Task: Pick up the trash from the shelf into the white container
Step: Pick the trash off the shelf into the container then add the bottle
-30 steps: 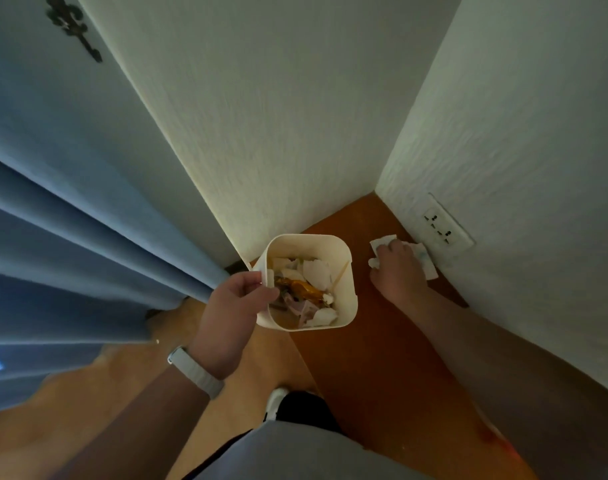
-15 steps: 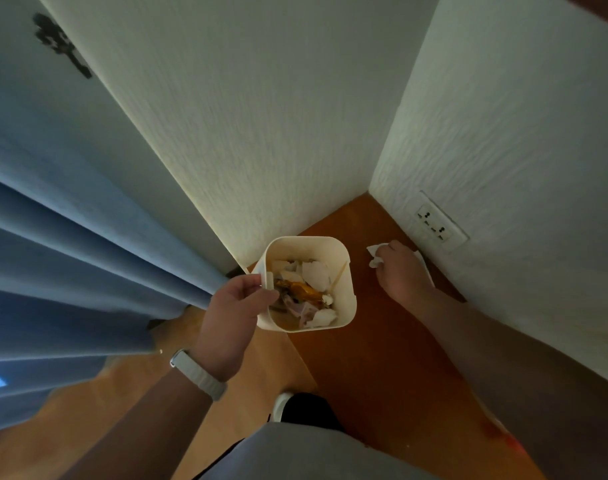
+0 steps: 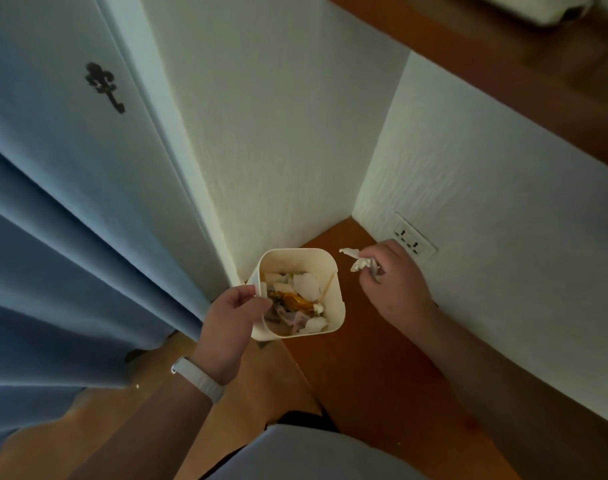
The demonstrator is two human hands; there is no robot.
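Head view looks down on a white container held at the edge of a brown wooden shelf. Left hand, a white band on its wrist, pinches the container's near-left rim, fingers clenched on the wall. Inside the container lie white paper scraps and an orange wrapper. Right of the container, the right hand hangs above the shelf, fingertips closed on a crumpled white tissue, which sits just beside the container's right rim. A wall socket lies beyond that hand.
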